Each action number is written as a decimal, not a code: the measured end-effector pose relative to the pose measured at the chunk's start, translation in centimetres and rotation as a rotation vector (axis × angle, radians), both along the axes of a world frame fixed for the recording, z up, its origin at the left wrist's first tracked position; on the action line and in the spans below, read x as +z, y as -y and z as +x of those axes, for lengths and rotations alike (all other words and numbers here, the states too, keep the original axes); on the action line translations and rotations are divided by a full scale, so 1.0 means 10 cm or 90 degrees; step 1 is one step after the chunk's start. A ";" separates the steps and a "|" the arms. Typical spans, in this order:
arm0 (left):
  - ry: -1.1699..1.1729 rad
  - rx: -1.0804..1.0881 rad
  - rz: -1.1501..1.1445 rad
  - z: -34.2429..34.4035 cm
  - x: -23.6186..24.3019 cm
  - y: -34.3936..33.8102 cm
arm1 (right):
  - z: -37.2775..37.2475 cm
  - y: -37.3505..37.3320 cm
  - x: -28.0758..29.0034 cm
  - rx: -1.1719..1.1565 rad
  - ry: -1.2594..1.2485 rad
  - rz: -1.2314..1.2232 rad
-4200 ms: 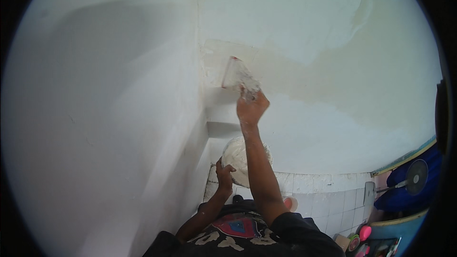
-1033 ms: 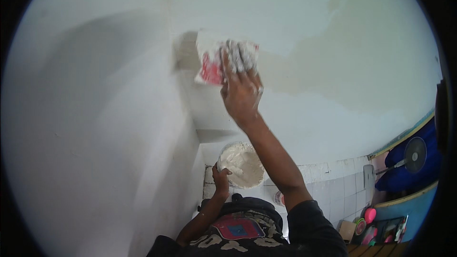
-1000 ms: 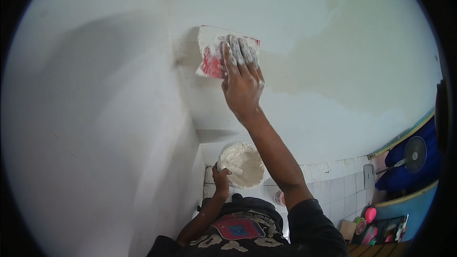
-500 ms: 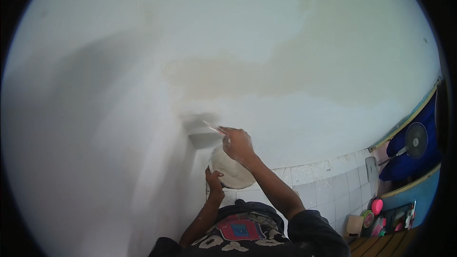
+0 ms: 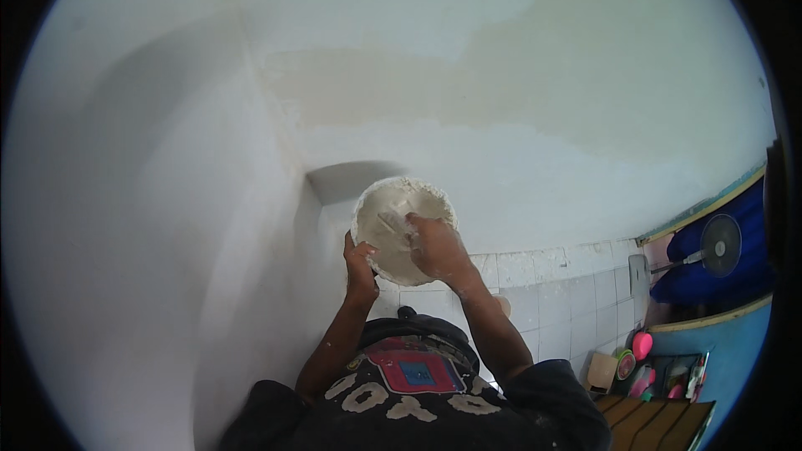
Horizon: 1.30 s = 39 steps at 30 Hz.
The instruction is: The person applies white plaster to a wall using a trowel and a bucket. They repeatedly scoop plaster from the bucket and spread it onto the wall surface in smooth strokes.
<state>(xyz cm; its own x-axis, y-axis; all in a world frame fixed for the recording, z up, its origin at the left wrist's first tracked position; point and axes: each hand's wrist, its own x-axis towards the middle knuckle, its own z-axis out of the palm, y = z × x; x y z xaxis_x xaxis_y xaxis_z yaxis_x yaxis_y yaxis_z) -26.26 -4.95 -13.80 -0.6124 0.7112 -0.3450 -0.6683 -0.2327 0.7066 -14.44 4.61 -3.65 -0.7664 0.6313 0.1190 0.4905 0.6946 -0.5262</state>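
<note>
A round white bucket (image 5: 361, 203) is tilted in front of me, its rim crusted with dried plaster. Pale, creamy putty (image 5: 380, 249) covers its inside. My left hand (image 5: 360, 274) grips the bucket's left lower edge, thumb over the rim and fingers behind it. Over the bucket's mouth, my right hand (image 5: 440, 249) is closed round a putty knife (image 5: 393, 224), whose flat blade is down in the putty. The hand covers much of the knife, and whitish smears mark its fingers. Beyond the bucket rises a white wall (image 5: 501, 175) with a beige patch (image 5: 368, 88).
On the left, a second white wall (image 5: 150, 225) meets the first at a corner close by. White tiles (image 5: 543, 309) line the lower wall. At the right are a fan (image 5: 720, 245), blue cloth (image 5: 687, 288), pink containers (image 5: 642, 344) and a slatted brown surface (image 5: 652, 426).
My right hand has brought the putty knife from beside the wall down into the bucket. The bucket has come up and its mouth now shows more fully. My view has shifted slightly.
</note>
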 end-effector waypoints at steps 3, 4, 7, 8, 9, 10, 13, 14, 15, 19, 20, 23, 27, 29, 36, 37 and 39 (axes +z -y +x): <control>-0.013 0.001 -0.011 0.01 0.11 0.02 | -0.08 -0.07 0.30 -0.112 0.060 -0.008; -0.015 -0.006 -0.005 -0.01 0.10 0.02 | -0.10 -0.08 0.28 -0.123 0.079 -0.002; -0.027 -0.017 -0.019 0.01 0.23 0.03 | -0.14 -0.11 0.11 -0.132 0.106 0.011; -0.031 -0.020 -0.029 0.02 0.28 0.02 | -0.10 -0.08 0.07 -0.118 0.097 0.010; -0.023 -0.025 -0.024 0.00 0.30 0.02 | -0.10 -0.07 0.09 -0.101 0.084 0.012; -0.014 -0.030 -0.020 -0.01 0.29 0.03 | -0.06 -0.08 0.14 -0.071 0.054 -0.003; -0.013 -0.031 -0.008 0.00 0.29 0.06 | 0.08 -0.17 0.36 -0.025 -0.045 -0.030; -0.016 -0.028 -0.005 0.00 0.30 0.05 | 0.13 -0.18 0.48 -0.036 -0.084 -0.031; 0.001 -0.033 0.008 -0.01 0.29 0.03 | 0.19 -0.16 0.66 -0.049 -0.121 -0.030; 0.021 -0.013 0.017 -0.01 0.27 0.01 | 0.22 -0.26 1.40 -0.105 -0.353 0.071; 0.015 -0.007 0.009 0.01 0.29 0.02 | 0.17 -0.32 1.53 -0.166 -0.357 0.094; 0.008 -0.014 0.011 0.04 0.38 -0.01 | -0.11 -0.78 1.72 -0.080 -0.460 0.617; 0.045 -0.037 0.004 0.08 0.53 0.02 | -0.49 -1.13 1.69 -0.075 -0.306 0.733; 0.058 -0.049 0.016 0.09 0.57 0.04 | -0.54 -1.25 1.51 -0.054 -0.301 0.716; 0.052 -0.064 -0.008 0.03 0.48 0.04 | -0.36 -0.93 1.03 -0.047 -0.232 0.463; 0.065 -0.064 -0.016 -0.01 0.37 0.03 | -0.36 -0.87 1.08 -0.065 -0.269 0.395; 0.074 -0.066 -0.018 -0.06 0.23 0.02 | -0.41 -0.77 1.28 -0.098 -0.348 0.267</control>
